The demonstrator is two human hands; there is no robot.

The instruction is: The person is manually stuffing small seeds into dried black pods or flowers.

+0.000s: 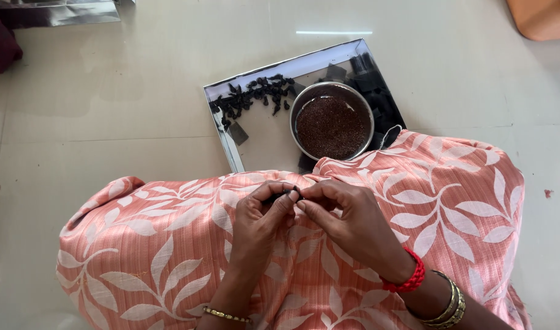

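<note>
Pinched between the fingertips of both hands is a small dark piece [290, 194], perhaps a pod or husk, too small to identify surely. The left hand [261, 223] closes thumb and forefinger on one end, and the right hand [347, 223] meets it from the other side, fingers curled in tight, so the two grips nearly touch. Held that way, the piece can be worked at both ends at once, and anything that falls would land on the peach leaf-patterned cloth [170, 244] over the person's lap rather than on the floor.

Take the steel tray [255, 137] as the landmark. It lies on the pale tiled floor [139, 79] just beyond the hands, its near edge tucked under the cloth, close enough to reach without leaning. On its far left part sits a scatter of black shrivelled pieces [255, 93], like the one being held; that looks to be the supply. On its right half stands a round steel bowl [333, 122] filled with fine reddish-brown seeds, kept apart from the dark bits. More dark material lies along the tray's right edge, behind the bowl.

Bangles and a red thread band [408, 278] ring the right wrist; a thin bangle circles the left.
</note>
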